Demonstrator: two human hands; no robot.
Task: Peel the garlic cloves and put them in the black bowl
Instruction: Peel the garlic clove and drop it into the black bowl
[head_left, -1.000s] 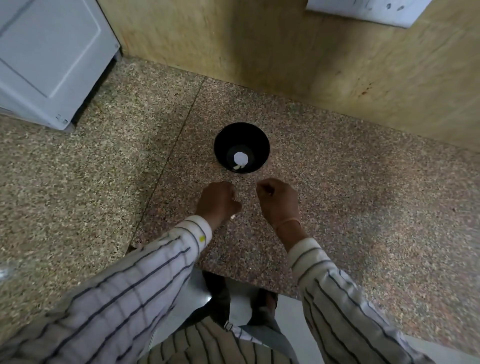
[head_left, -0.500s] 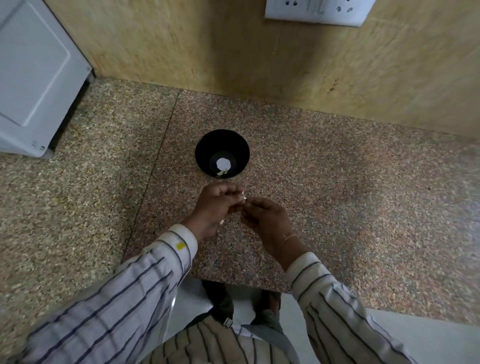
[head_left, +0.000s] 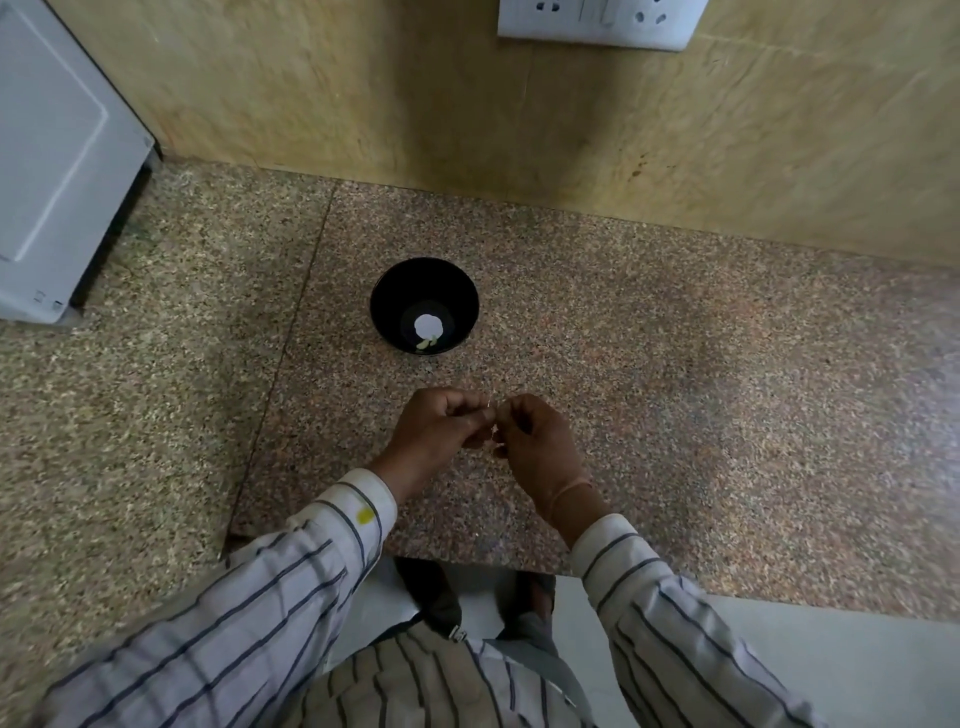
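A single view was taken from a camera worn on the head. It was aimed forward and steeply down at the counter (head_left: 675, 364) from close above. The black bowl (head_left: 393, 301) was framed near the centre and the wall (head_left: 363, 104) along the top.

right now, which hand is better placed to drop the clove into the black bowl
Left, probably. The left hand sits almost straight in front of the black bowl, while the right hand lies further to the side. Both pinch the small garlic clove between them, so either could carry it.
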